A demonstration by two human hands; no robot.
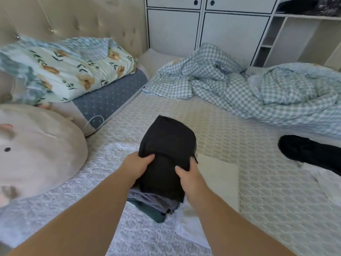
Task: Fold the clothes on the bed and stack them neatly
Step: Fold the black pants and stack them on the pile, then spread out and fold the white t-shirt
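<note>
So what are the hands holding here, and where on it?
Both grip the folded black garment at its near end: left hand on the left edge, right hand on the right edge.

Left hand [138, 165] and right hand [190, 175] gripping a folded black garment [167, 154] from either side, thumbs on top. Beneath it, a small stack of folded clothes [155, 203], grey over dark teal. All on a patterned bed [230, 130]. Floral pillow [70, 69] far left, rumpled checked duvet [249, 85] beyond, another black garment [310, 152] at right, possibly trousers. White cabinet [208, 24] behind.
</note>
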